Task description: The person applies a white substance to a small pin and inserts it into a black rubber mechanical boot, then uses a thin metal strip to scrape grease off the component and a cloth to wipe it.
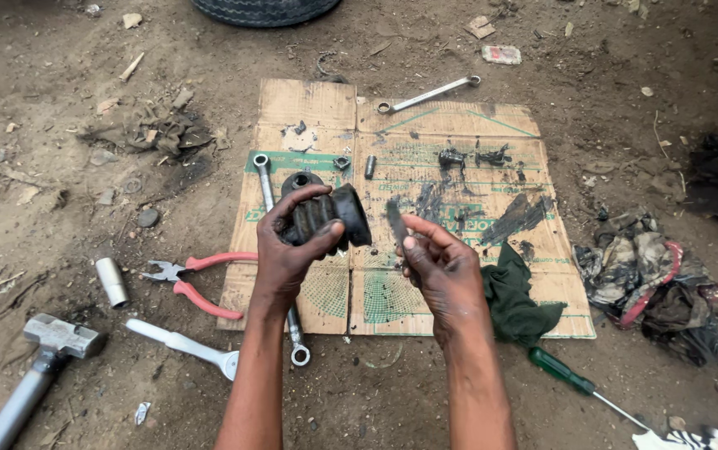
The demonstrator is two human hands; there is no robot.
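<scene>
My left hand (292, 242) grips a black ribbed rubber boot (334, 215), its open end turned toward the right. My right hand (438, 262) pinches a thin, dark, flat blade-like piece (396, 223) upright between thumb and fingers, just right of the boot's opening. Both hands hover over a flattened, grease-stained cardboard sheet (451, 133) laid on the dirt ground.
On the cardboard lie a ring spanner (264, 179), small bolts and nuts (370, 167) and greasy parts (471, 156). Around it: red-handled pliers (196, 279), a socket (112, 282), a hammer (47, 354), a white-handled tool (184, 343), a green screwdriver (567, 377), green cloth (513, 300), rags (642, 275), another spanner (426, 94), a tyre (263, 10).
</scene>
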